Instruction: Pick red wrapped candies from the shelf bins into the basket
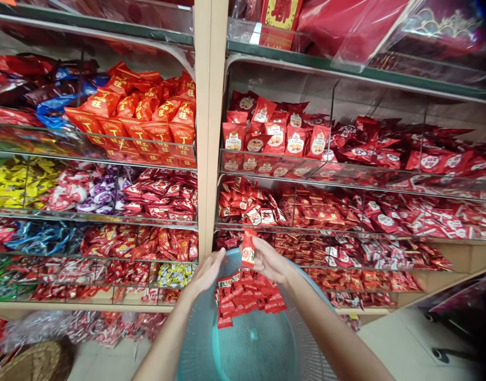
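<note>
A teal plastic basket (199,338) with mesh sides is in front of me, up against the shelves. At its upper left rim is my left hand (209,271), which grips the edge with the fingers partly hidden behind it. Over the far side of the basket, my right hand (269,260) pinches a small red candy packet (248,250) with dark characters and a pale printed picture. Below that hand, a heap of similar red candy packets (246,293) lies in the far part of the basket, against its wall and on its floor.
Shelves with clear-fronted bins hold many wrapped sweets, including red and white packets (275,138), orange-red bags (139,114) and yellow sweets (20,182). A wooden post (208,127) divides the shelves. A woven basket (38,362) stands at lower left; caster wheels (440,355) show at lower right.
</note>
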The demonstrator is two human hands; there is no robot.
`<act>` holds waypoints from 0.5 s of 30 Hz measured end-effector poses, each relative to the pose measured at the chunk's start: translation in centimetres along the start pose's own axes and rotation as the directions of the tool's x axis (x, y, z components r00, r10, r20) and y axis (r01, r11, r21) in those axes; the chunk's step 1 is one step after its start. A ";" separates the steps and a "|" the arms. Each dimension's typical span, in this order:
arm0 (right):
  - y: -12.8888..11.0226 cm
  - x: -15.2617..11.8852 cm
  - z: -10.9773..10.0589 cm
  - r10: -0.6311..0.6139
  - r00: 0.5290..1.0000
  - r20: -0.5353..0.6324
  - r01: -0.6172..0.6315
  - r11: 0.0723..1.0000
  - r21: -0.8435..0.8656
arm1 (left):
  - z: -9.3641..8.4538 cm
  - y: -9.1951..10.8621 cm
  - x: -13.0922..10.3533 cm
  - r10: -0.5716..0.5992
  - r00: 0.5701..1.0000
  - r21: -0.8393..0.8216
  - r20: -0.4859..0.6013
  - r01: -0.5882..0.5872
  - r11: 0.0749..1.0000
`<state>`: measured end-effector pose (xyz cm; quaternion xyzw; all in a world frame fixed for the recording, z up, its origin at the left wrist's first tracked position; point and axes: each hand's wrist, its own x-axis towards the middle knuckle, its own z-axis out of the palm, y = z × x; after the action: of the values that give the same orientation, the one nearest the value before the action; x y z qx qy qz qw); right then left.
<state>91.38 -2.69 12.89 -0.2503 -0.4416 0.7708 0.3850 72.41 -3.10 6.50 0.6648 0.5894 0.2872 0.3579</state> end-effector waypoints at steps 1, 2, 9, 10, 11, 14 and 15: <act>0.8 -0.2 0.0 0.017 1.000 -0.024 -0.018 1.000 -0.017 | 0.0 0.0 0.0 0.008 1.000 -0.006 0.001 -0.008 1.000; 1.4 -0.4 -0.1 0.027 0.998 -0.051 -0.029 0.999 -0.040 | 0.0 0.0 0.0 0.016 1.000 -0.011 0.005 -0.016 1.000; 4.4 -0.7 -1.7 0.120 0.968 -0.221 -0.161 0.971 -0.177 | -0.1 0.5 -0.3 -0.001 1.000 -0.002 -0.001 0.001 1.000; 4.7 -0.7 -1.9 0.134 0.957 -0.256 -0.181 0.969 -0.169 | -0.2 0.6 -0.3 -0.009 1.000 0.004 -0.006 0.009 1.000; 5.0 -0.8 -2.1 0.143 0.949 -0.282 -0.195 0.967 -0.165 | -0.2 0.7 -0.3 -0.017 1.000 0.011 -0.007 0.017 1.000; 5.5 -1.1 -2.2 0.142 0.936 -0.321 -0.207 0.962 -0.177 | -0.2 0.9 -0.4 -0.031 1.000 0.032 -0.002 0.031 0.999; 5.6 -1.2 -2.1 0.136 0.934 -0.330 -0.203 0.963 -0.179 | -0.3 1.0 -0.4 -0.031 1.000 0.036 0.000 0.031 0.999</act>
<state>91.50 -4.35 6.98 -0.4466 -0.4303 0.7003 0.3535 72.75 -3.53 7.51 0.6619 0.6046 0.2710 0.3504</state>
